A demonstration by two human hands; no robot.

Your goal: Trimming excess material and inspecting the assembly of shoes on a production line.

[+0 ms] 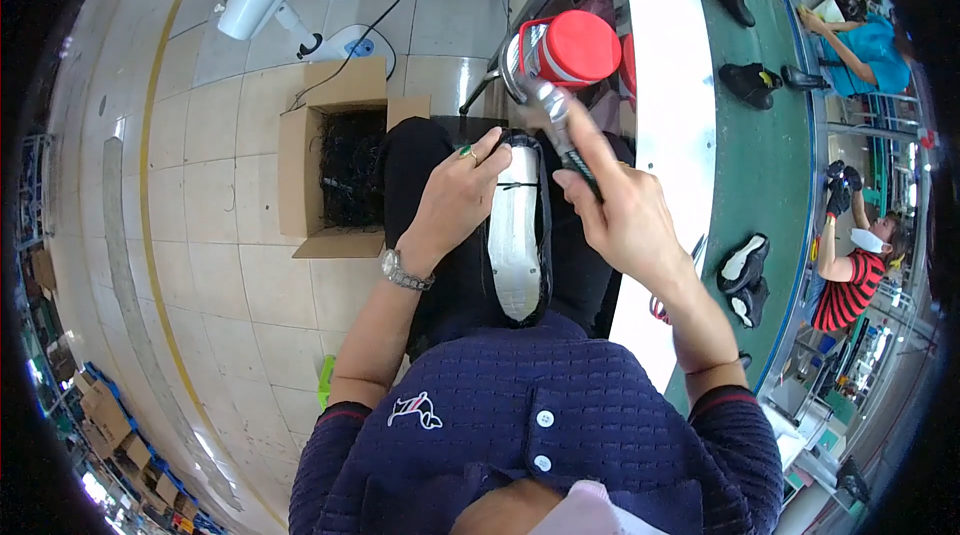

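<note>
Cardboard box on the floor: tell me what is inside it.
The cardboard box stands open, holding a tangled heap of thin black strands, perhaps laces. What lies beneath the heap cannot be seen, and the person's knee covers the box's right side.

Navy knit polo shirt [540,415] with white buttons, silver wristwatch [403,271], green ring [465,150]
</note>
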